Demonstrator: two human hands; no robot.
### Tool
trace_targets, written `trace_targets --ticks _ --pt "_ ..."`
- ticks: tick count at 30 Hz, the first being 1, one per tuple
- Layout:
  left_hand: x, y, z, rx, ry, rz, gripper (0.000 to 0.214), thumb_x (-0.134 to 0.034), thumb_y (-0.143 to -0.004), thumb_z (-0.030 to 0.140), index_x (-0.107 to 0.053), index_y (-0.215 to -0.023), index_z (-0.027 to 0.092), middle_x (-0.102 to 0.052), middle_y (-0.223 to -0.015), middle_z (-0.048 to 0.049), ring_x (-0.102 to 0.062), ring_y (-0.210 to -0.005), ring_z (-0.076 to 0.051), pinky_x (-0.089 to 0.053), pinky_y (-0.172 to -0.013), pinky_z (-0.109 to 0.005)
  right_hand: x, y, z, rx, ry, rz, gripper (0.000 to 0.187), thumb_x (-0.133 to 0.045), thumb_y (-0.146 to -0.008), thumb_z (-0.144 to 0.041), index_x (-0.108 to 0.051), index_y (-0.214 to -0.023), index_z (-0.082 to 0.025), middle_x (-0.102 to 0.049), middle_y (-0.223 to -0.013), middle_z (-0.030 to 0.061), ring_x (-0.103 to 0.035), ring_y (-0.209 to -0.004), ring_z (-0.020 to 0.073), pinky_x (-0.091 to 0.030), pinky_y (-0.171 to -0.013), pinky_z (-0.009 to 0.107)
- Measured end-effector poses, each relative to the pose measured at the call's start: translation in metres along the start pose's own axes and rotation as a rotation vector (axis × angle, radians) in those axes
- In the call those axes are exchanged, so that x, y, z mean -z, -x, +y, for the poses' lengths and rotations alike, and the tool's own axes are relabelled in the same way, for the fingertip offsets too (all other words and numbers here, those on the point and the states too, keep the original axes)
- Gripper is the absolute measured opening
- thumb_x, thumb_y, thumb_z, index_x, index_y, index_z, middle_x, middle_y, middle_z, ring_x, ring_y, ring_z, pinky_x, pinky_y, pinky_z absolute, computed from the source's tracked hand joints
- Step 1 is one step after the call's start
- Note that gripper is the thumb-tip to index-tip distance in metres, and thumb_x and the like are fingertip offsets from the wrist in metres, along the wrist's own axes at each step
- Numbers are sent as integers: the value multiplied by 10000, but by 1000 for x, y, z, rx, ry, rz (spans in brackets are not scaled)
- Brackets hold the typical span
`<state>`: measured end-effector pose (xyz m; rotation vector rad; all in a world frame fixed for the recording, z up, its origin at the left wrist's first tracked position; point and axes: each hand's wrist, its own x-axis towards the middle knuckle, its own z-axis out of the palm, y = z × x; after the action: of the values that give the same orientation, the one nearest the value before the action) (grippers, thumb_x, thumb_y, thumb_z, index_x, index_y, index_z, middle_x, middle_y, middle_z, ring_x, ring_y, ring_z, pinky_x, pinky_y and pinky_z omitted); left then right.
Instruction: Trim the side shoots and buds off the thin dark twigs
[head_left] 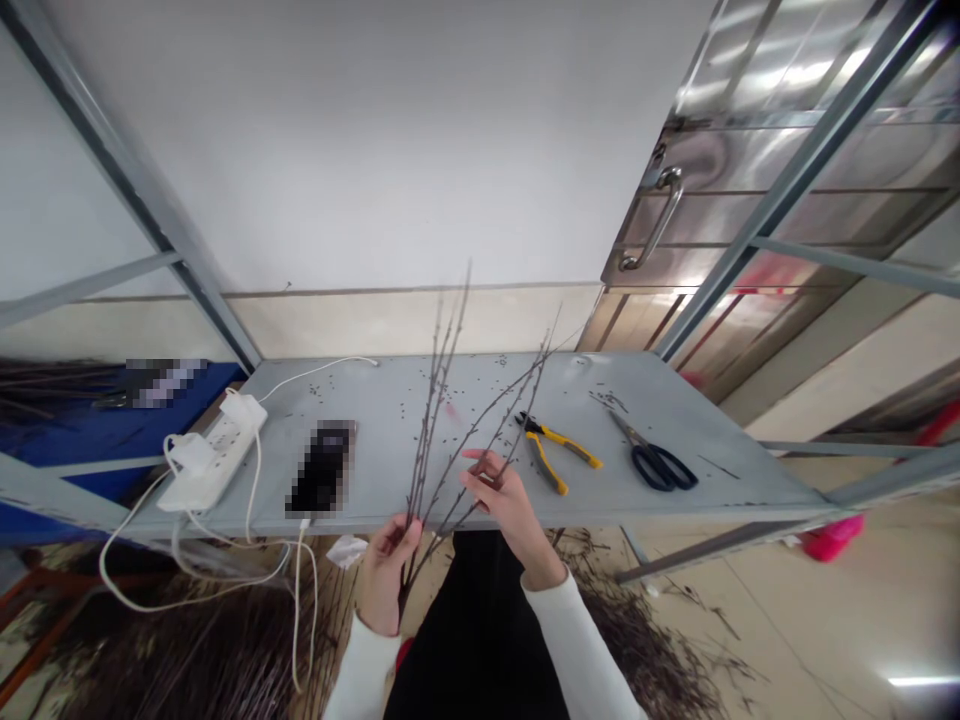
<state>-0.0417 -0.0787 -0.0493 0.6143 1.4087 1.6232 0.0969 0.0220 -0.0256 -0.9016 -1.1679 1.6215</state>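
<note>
Several thin, dark, budded twigs (pixel 427 430) stand upright in my left hand (pixel 390 565), whose fingers are wrapped round their lower ends at the shelf's front edge. To the right, my right hand (pixel 504 500) is closed on another slender twig (pixel 525 385), which leans away from the bunch. Its index finger points left, and the exact grip is partly hidden. Beyond this hand lie yellow-and-black cutting pliers (pixel 559 450), handles parted. Further right are scissors (pixel 652 455) with dark handles. Tiny dark bits are scattered over the grey shelf (pixel 390 385).
A phone (pixel 322 468) lies at the left, its cable hanging over the edge. Beside it is a white power strip (pixel 217 455) with plugs and looping cords. Metal posts (pixel 817 150) frame the shelf. Heaps of twigs (pixel 195 650) cover the floor below.
</note>
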Motion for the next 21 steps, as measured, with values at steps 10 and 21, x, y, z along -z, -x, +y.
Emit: trace_targets --ticks 10,21 --pt "7 -9 13 -149 -255 -125 226 -714 -675 387 -609 -707 190 -579 -650 17 -539 -644 -150 -442 -648 -253 4 9 1 -15 -82 75 468 -690 -693 -482 -569 -1030 -181 -602 -832 17 -526 -520 87 -356 -422 214" --pt "38 16 -18 -64 -434 -144 298 -660 -705 489 -652 -741 194 -644 -697 -24 -616 -704 -210 -493 -687 -303 -9 12 27 -92 -1 -20 449 -657 -691 -569 -525 -877 -182 -621 -631 -14 -471 -392 84 -314 -359 208"
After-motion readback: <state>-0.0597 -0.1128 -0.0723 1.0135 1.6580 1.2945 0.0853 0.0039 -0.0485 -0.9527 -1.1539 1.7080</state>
